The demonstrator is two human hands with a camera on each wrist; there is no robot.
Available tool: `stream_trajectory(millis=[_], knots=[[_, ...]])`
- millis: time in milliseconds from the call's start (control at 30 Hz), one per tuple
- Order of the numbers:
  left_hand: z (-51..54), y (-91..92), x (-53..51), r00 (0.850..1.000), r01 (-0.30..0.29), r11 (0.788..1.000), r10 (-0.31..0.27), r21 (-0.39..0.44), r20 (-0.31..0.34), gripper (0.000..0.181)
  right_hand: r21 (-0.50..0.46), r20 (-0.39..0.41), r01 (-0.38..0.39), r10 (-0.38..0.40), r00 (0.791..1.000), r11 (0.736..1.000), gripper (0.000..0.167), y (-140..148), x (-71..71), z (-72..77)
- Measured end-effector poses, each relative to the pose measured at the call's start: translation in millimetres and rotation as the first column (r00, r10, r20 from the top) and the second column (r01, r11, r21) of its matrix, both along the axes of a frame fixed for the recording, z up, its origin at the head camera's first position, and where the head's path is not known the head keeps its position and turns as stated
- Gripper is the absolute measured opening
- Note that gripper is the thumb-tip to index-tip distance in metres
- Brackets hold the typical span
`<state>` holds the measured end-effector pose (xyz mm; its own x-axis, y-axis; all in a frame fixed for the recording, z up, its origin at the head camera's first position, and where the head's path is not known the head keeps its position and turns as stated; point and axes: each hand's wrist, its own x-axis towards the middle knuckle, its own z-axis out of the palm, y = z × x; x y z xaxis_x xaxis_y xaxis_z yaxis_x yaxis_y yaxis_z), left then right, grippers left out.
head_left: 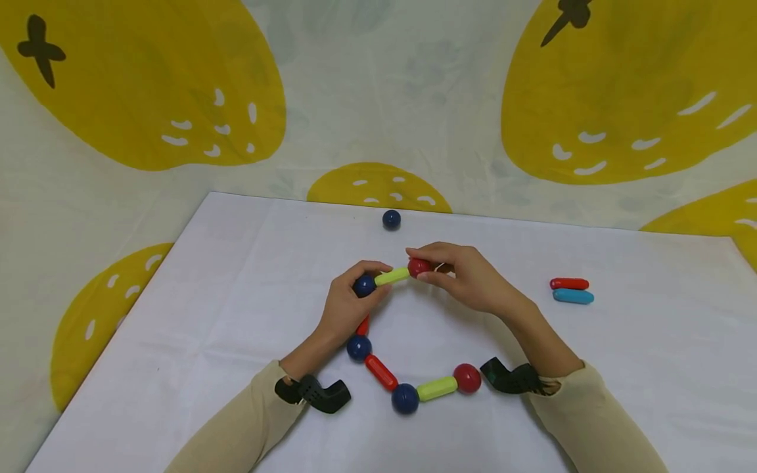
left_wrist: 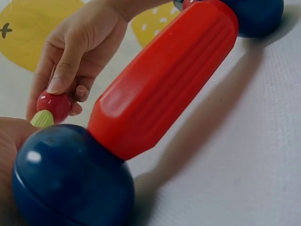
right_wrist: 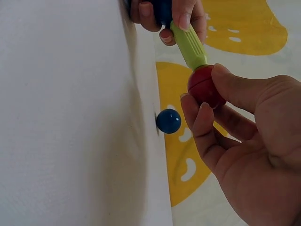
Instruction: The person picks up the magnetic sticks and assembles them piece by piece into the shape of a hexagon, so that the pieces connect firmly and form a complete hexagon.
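Note:
A chain of balls and rods curves across the white table. My left hand [head_left: 345, 299] grips the chain's upper end around a blue ball [head_left: 364, 285] and a yellow-green rod [head_left: 393, 276]. At that rod's far end, my right hand [head_left: 473, 276] pinches a red ball [right_wrist: 206, 87] between thumb and fingers; the ball touches the rod. Below the left hand the chain runs through a red rod [left_wrist: 164, 75], a second blue ball [head_left: 359, 348], another red rod [head_left: 381, 372], a third blue ball [head_left: 405, 399], a yellow-green rod [head_left: 437, 388] and a red ball [head_left: 467, 378].
A loose blue ball [head_left: 391, 219] sits near the table's back edge. To the right, a red rod [head_left: 570, 284] and a light blue rod [head_left: 573, 296] lie side by side. Behind the white table [head_left: 650, 368] hangs a cloth [head_left: 378, 98] with yellow shapes.

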<state>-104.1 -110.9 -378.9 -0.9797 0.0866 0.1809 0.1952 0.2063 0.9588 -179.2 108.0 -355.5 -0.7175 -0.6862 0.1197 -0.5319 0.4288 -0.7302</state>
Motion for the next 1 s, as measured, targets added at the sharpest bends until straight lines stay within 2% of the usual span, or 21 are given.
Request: stream_trajectory(millis=[200,433,567,767,1000], knots=[[-1.0,-0.5,0.4,0.999,0.013,0.998,-0.011,-0.059,0.033,0.03,-0.006,0.019,0.0,0.0,1.0,1.0,0.047,-1.7,1.3,-1.0],[-38.7,-4.8,-12.6,1.0,0.001,0.998,-0.002,-0.064,-0.016,0.031,0.006,0.06,0.025,-0.025,0.998,1.0,0.049,-2.1,2.5,-0.2],[-41.0,-4.5,-13.4,0.999,0.005,0.998,-0.008,-0.063,-0.037,0.031,0.025,0.078,0.031,-0.033,0.996,0.999,0.047,-0.3,2.9,2.0],[-40.5,-4.2,-12.8,1.0,0.004,0.999,-0.005,-0.054,-0.027,0.031,0.028,0.087,0.025,-0.028,0.996,0.999,0.043,7.3,0.0,5.4],[-39.4,-4.1,-13.0,1.0,0.001,0.999,-0.002,-0.05,-0.021,0.03,0.085,0.066,0.11,-0.116,0.991,0.99,0.038,37.3,-4.1,13.5]])
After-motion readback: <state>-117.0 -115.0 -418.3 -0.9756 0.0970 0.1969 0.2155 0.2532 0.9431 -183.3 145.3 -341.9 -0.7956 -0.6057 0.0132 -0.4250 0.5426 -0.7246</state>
